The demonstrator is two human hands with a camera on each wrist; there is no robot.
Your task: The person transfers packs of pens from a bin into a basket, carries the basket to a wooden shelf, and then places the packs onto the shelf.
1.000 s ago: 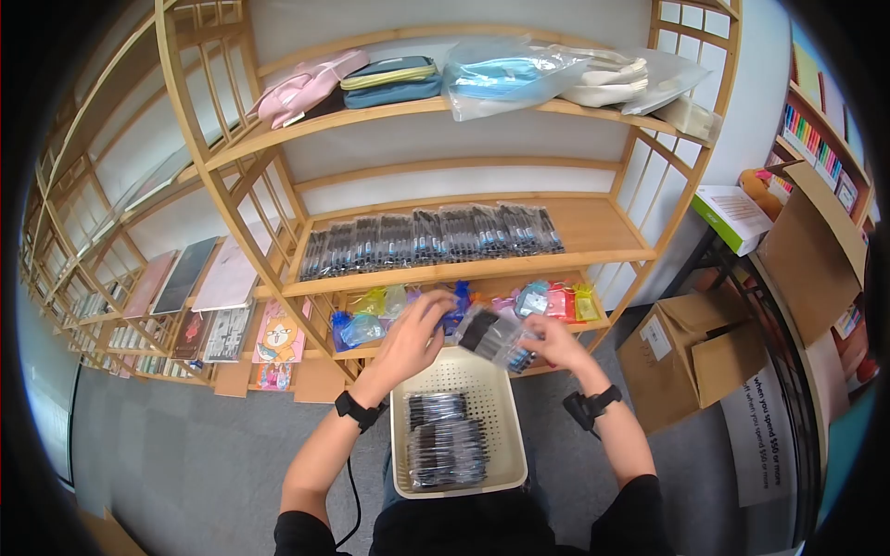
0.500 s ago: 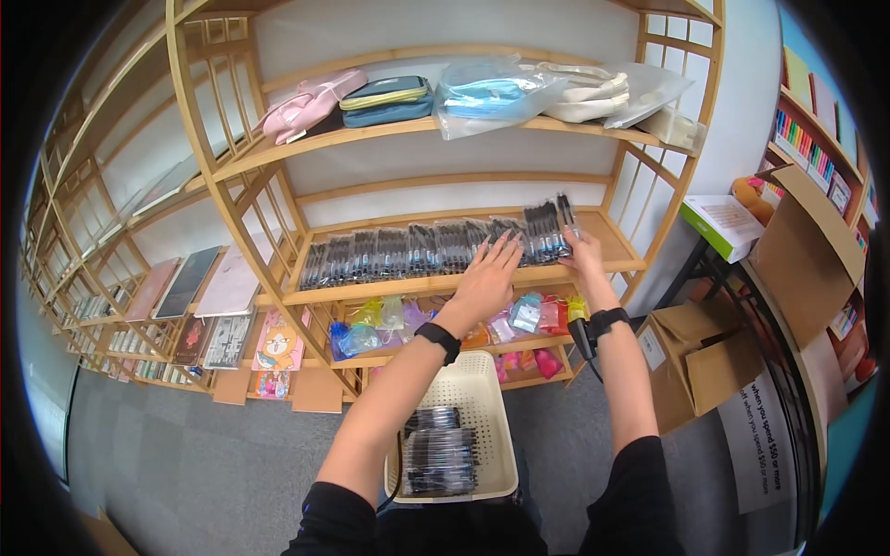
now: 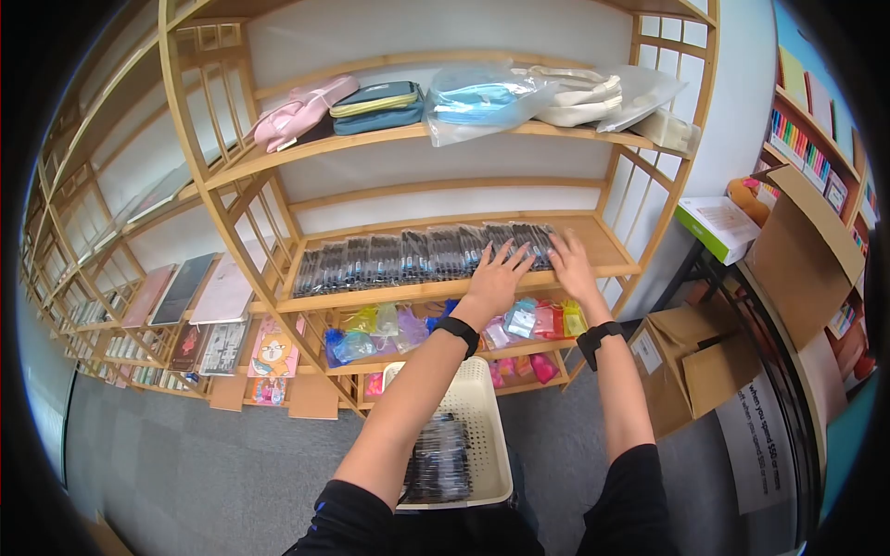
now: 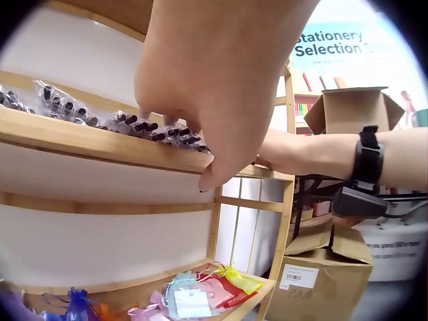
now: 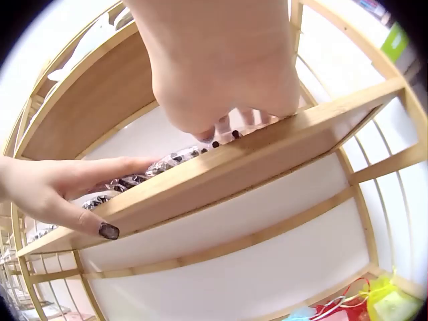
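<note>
A row of clear-bagged black pens (image 3: 394,258) lies along the middle wooden shelf (image 3: 593,243). My left hand (image 3: 493,283) rests its spread fingers on the packs toward the right of the row. In the right wrist view that left hand (image 5: 57,194) has its thumb below the shelf's front edge. At the right end of the row, my right hand (image 3: 573,269) touches the last packs with extended fingers; its palm hides part of them in the right wrist view. Below my arms, a cream perforated basket (image 3: 502,454) holds more bagged pens (image 3: 440,463), partly hidden by my left forearm.
Pouches and pencil cases (image 3: 375,108) sit on the shelf above. Small colourful drawstring bags (image 3: 399,326) fill the shelf below. An open cardboard box (image 3: 695,371) stands on the floor at right. Notebooks (image 3: 222,283) lie on racks at left.
My right hand carried bagged pens from above the basket to the row's right end, where a pack stood upright in its grip; now its fingers are loosened. My left hand moved onto the row.
</note>
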